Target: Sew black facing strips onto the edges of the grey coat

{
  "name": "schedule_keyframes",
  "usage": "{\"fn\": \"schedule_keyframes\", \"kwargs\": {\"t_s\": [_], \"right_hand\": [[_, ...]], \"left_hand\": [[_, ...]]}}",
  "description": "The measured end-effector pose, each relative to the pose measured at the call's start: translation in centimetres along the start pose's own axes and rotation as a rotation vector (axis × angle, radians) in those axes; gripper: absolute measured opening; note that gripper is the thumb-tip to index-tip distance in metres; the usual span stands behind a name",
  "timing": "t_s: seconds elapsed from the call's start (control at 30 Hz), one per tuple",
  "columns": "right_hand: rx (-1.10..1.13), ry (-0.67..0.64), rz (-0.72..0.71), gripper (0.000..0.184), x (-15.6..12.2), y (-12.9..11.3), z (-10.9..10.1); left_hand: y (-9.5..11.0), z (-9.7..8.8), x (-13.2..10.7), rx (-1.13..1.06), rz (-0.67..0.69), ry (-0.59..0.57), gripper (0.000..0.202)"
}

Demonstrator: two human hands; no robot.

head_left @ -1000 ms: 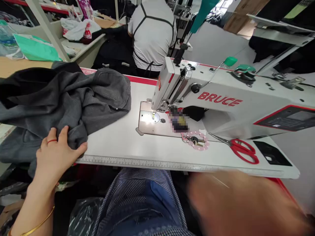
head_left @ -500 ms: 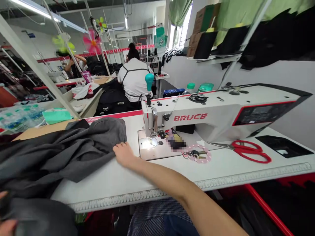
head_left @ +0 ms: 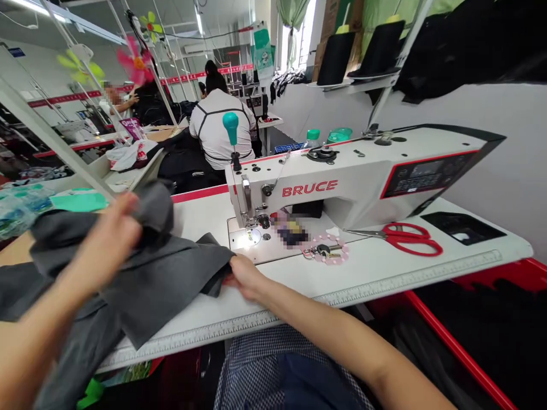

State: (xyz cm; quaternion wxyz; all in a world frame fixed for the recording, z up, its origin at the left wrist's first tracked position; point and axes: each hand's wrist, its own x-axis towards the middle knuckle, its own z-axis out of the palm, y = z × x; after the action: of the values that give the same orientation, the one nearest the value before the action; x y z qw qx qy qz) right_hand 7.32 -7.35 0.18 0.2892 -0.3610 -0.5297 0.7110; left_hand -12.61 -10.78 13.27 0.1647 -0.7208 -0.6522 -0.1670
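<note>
A dark grey garment (head_left: 158, 285) lies across the left of the sewing table, partly hanging over its front edge. My left hand (head_left: 117, 233), blurred by motion, grips a bunched, raised part of the grey cloth at the upper left. My right hand (head_left: 245, 276) pinches the garment's right-hand corner, just in front of the needle plate (head_left: 239, 228). The white sewing machine (head_left: 311, 188) stands right behind and to the right of that hand, its lamp lighting the plate. No cloth lies under the presser foot.
Keys on a pink beaded ring (head_left: 329, 250) and red-handled scissors (head_left: 410, 239) lie on the machine bed and table. A ruler strip (head_left: 363, 293) runs along the front edge. Black thread cones (head_left: 335, 57) stand behind. A person in white (head_left: 222, 125) sits ahead.
My left hand has come up from the lower left and lifted part of the garment. My right hand now holds the cloth's corner, pulled nearer and rightward. The view has shifted slightly.
</note>
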Motion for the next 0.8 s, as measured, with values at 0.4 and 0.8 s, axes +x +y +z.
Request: {"fn": "schedule_keyframes", "kwargs": {"t_s": [0.4, 0.8], "right_hand": [[-0.137, 0.09, -0.348, 0.041, -1.1, 2.4, -2.4], [-0.381, 0.172, -0.528, 0.047, -2.1, 2.3, -2.2]], "left_hand": [[-2.9, 8.4, -10.7, 0.339, -0.111, -0.174, 0.044], [-7.7, 8.2, -10.3, 0.124, -0.471, -0.194, 0.065]]}}
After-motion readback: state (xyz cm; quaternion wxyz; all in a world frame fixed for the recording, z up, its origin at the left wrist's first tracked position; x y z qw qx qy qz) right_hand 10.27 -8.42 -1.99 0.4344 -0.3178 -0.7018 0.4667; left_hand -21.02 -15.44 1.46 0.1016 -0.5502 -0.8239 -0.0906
